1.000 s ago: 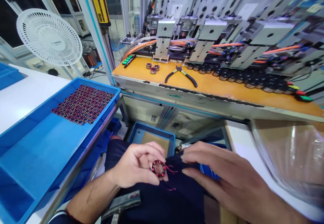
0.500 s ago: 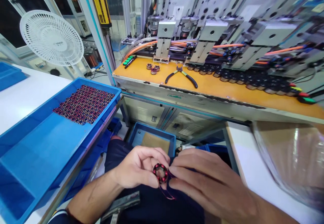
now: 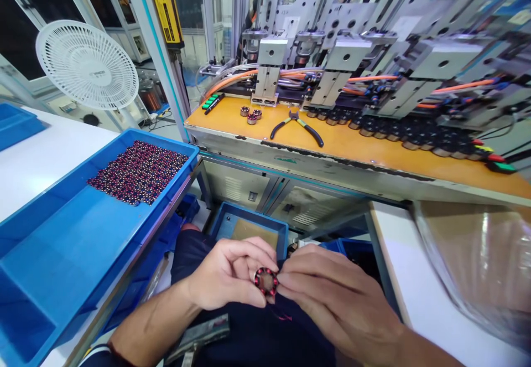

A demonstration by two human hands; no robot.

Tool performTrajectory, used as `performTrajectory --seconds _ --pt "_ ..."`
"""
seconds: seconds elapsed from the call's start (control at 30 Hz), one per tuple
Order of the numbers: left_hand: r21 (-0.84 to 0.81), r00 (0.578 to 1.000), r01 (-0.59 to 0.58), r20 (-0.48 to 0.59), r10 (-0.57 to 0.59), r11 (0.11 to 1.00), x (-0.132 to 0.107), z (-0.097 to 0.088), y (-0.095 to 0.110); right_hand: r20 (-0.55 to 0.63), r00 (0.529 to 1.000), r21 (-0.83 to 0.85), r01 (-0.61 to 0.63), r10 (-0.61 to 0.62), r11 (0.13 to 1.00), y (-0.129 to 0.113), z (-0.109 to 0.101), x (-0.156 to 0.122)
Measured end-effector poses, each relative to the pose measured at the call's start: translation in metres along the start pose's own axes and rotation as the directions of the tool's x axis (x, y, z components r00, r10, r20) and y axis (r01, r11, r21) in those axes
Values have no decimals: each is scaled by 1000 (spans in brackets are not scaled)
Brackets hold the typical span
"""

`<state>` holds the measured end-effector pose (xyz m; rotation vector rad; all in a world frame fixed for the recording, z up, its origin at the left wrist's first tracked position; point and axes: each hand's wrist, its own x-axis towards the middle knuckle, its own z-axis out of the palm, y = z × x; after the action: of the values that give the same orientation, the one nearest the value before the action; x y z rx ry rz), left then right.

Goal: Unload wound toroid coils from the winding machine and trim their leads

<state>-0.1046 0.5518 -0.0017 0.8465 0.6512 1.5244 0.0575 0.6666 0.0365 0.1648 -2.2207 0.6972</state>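
Observation:
A small ring-shaped motor stator (image 3: 265, 272), black with red windings, is held above my lap with its open face toward me. My left hand (image 3: 226, 275) is closed on its left side, thumb below and fingers behind. Against its right edge press the bunched fingertips of my right hand (image 3: 336, 295), which is closed. Thin dark red lead wires (image 3: 284, 317) hang beneath the ring. Whether the right fingertips also pinch a wire is hidden.
At left, a blue tray (image 3: 62, 245) holds many stators (image 3: 139, 170). On the orange bench (image 3: 352, 148) lie cutting pliers (image 3: 296, 126), three loose stators (image 3: 251, 118) and a marker (image 3: 212, 103), below machine fixtures. A plastic-wrapped bundle (image 3: 473, 262) rests at right; a fan (image 3: 89, 65) stands left.
The stator has turned a little and shifted slightly right. My right fingertips have moved slightly up along its right edge, and the wire loop beneath now hangs less spread out.

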Motion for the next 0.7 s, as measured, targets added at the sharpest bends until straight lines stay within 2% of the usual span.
performTrajectory --seconds 0.1,0.17,0.23,0.37,0.43,0.53,0.7 --pt "215 984 -160 -42 173 963 -1 3 0 -56 995 36 -86 88 996 -5 6 -2" --pt "300 970 -213 -47 238 930 -2 4 -1 -106 987 35 -116 119 993 -6 11 -4" --pt "310 972 -198 -63 228 930 -3 4 -1 -152 983 -3 -106 105 994 -6 15 -5" --pt "308 996 16 -88 11 951 -6 2 3 -187 981 -59 -63 51 996 -4 15 -7" --pt "301 996 68 -83 -45 951 -8 1 4 -177 983 -76 -57 43 995 -5 14 -7" --pt "255 997 12 -74 7 967 -10 2 2 -173 983 -113 -73 52 991 -5 15 -7" --pt "181 980 -189 -32 198 965 -7 5 0 -229 971 -200 -116 68 973 -4 20 -6"
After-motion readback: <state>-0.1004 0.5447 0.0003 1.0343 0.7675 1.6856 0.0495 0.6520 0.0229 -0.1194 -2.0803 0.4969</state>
